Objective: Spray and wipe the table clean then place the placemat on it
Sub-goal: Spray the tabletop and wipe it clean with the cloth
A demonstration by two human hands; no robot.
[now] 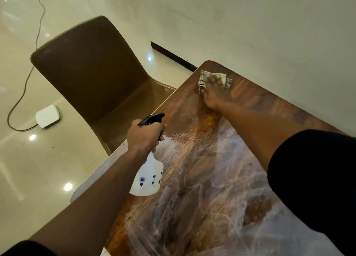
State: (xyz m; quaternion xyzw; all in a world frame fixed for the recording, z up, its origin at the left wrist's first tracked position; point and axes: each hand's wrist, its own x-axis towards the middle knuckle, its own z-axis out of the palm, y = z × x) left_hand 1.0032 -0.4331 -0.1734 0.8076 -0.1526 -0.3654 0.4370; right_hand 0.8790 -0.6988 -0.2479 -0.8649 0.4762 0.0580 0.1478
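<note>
Glossy tiled floor (48, 169), brown chair (92, 73), wooden table (269, 105) streaked wet. Left hand (144, 138) clenched around white spray bottle (148, 178) over table's left edge. Right hand (213, 94) flat, pressing cloth (204, 78) at far corner. Placemat unseen.

Warm dim light, floor (38, 159) glare spots, wiping hand (213, 94) motion-blurred.
</note>
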